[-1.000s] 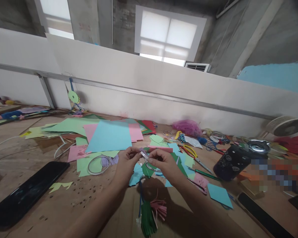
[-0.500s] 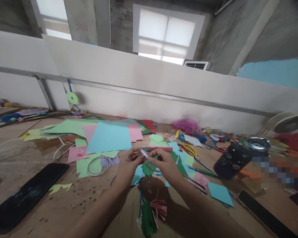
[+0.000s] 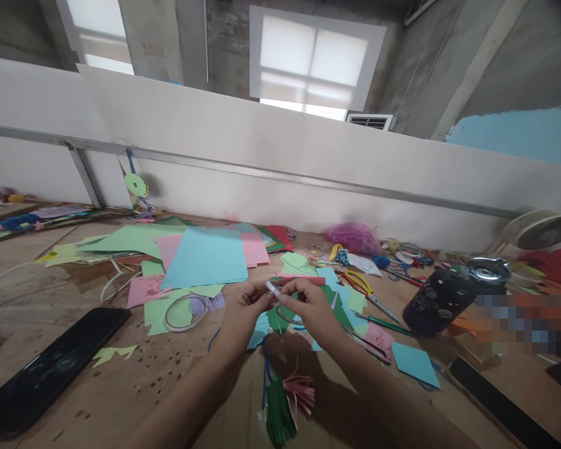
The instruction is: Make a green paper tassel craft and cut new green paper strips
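A small pale lilac strip (image 3: 273,289) is pinched between both hands above the middle of the table. My left hand (image 3: 247,307) holds its left side with thumb and fingers, and my right hand (image 3: 308,304) grips the other side. Beneath the hands lie green paper pieces (image 3: 337,307) and part of a ring. Nearer to me, a green paper tassel (image 3: 279,411) and a pink fringed tassel (image 3: 301,394) lie on the table with blue cord.
Coloured paper sheets (image 3: 206,259) cover the table beyond my hands. A phone (image 3: 51,368) lies at the left. Yellow-handled scissors (image 3: 359,282), a dark bottle (image 3: 437,302) and a light blue square (image 3: 416,365) are at the right.
The lilac strip has turned slightly between my fingers. Both hands remain in nearly the same place.
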Tool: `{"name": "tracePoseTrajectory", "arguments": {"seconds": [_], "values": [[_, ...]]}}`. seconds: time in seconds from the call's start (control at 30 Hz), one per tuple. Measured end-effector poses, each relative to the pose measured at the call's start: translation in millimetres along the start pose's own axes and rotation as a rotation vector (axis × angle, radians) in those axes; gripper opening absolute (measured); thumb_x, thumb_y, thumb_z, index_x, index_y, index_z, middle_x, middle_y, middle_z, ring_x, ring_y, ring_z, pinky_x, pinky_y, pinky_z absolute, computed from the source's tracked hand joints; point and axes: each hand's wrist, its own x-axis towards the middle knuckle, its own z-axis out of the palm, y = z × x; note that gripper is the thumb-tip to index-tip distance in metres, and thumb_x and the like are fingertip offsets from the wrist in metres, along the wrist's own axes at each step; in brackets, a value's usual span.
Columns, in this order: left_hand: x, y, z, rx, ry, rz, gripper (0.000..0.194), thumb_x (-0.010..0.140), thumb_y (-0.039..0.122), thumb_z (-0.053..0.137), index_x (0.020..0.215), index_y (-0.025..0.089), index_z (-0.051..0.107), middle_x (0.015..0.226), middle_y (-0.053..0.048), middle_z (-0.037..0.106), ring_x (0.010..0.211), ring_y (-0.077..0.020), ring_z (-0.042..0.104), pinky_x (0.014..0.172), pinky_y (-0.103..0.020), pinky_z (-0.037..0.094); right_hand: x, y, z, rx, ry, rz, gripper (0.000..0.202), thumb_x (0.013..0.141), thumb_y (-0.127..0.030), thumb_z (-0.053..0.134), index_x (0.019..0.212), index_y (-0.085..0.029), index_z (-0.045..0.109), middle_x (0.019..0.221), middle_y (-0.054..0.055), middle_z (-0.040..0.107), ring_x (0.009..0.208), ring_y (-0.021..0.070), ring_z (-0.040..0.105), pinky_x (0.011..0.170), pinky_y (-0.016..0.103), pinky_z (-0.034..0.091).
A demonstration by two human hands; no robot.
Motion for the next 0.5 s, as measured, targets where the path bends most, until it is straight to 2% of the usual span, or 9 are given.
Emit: {"name": "tracePoseTrajectory", "arguments": {"seconds": [0.37, 0.5], "values": [[1.3, -3.0, 0.6, 0.002, -0.016, 0.023, 0.037, 0.056, 0.043, 0.086, 0.081, 0.017, 0.076, 0.083, -0.007, 0.075, 0.079, -0.0217, 0.066, 0.077, -0.034, 0.050, 0.0, -0.9, -0.5, -0.063, 0.010, 0.001, 0.018, 0.079, -0.037, 0.068, 0.078, -0.019, 0.068, 0.082, 0.002, 0.067, 0.070, 0.0158, 0.052, 0.063, 0.027, 0.039], [1.7, -5.7, -0.4, -0.018, -0.027, 0.019, 0.036, 0.059, 0.041, 0.085, 0.084, 0.017, 0.076, 0.088, -0.008, 0.075, 0.081, -0.0223, 0.066, 0.078, -0.035, 0.051, 0.3, 0.7, -0.5, -0.035, 0.015, -0.009, 0.017, 0.079, -0.035, 0.069, 0.078, -0.019, 0.067, 0.083, 0.002, 0.067, 0.073, 0.0165, 0.054, 0.065, 0.027, 0.040]]}}
